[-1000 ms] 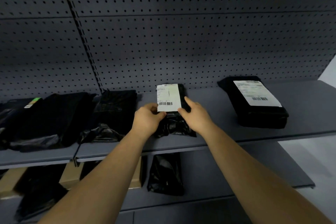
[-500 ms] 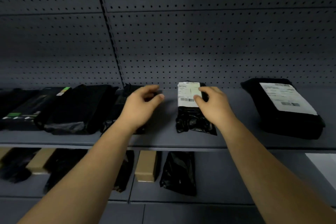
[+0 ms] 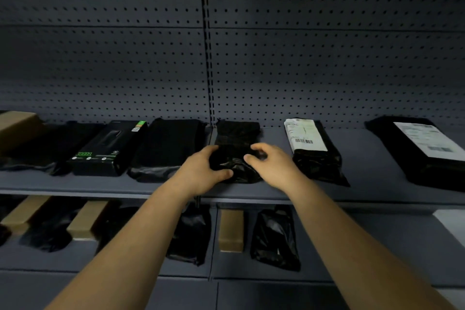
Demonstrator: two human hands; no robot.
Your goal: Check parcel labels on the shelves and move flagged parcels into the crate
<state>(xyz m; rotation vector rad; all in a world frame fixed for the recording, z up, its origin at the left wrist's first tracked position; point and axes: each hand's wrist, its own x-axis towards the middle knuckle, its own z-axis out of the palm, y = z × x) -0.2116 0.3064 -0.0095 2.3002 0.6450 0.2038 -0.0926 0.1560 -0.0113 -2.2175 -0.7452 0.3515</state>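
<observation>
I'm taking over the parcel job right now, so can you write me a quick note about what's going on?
Left hand grips the black parcel on the upper shelf; no label shows.
Right hand at its right edge, grip too blurred to tell.
Small labelled parcel lies just right.
Crate out of view; no move done that shows.
Left: find this label, check it.

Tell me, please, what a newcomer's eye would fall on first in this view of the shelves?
Two bare hands meet mid-shelf on a black parcel showing no label: the left hand grips its near left corner, while the right hand, blurred, sits at its right side. Just right of them a parcel with a white barcode label stands out against the dark, and a larger labelled parcel lies at the far right.
</observation>
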